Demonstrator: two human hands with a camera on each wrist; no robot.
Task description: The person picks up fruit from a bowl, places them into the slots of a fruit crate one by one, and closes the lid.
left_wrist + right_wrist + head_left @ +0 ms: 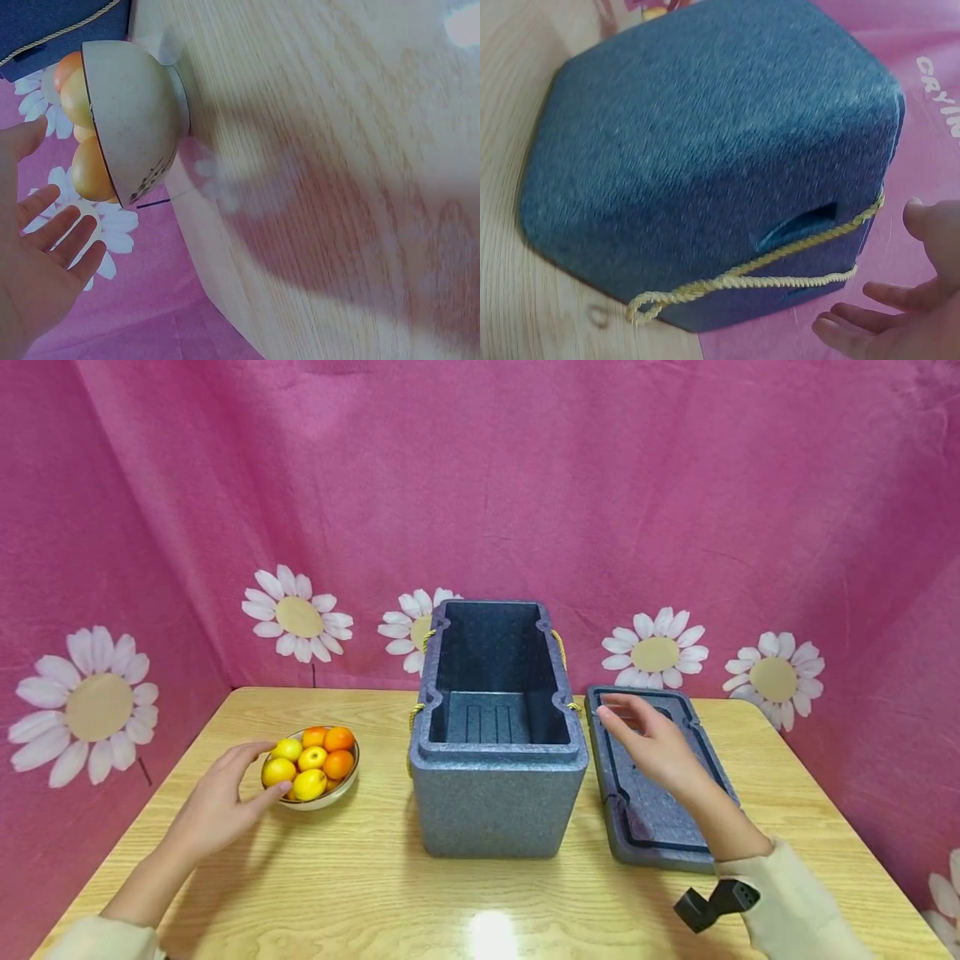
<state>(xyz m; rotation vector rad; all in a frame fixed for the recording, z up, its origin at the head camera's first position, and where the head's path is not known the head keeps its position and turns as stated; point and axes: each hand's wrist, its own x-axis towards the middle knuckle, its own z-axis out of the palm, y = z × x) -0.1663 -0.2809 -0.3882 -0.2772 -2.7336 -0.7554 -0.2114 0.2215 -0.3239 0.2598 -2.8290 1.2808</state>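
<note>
A pale bowl heaped with yellow and orange citrus fruit stands on the left of the table. My left hand is at its left side, thumb and fingers spread; in the left wrist view a gap shows between the fingers and the fruit. At the middle stands a deep grey foam box, open at the top, with nothing seen inside. My right hand hovers right of the box, above its grey lid. Its fingers are loosely bent, holding nothing, near the yellow rope on the box's side.
The wooden table carries everything. Close behind and at both sides hangs a pink cloth with white daisies. A black device is strapped at the right wrist. The lid lies flat beside the box, on its right.
</note>
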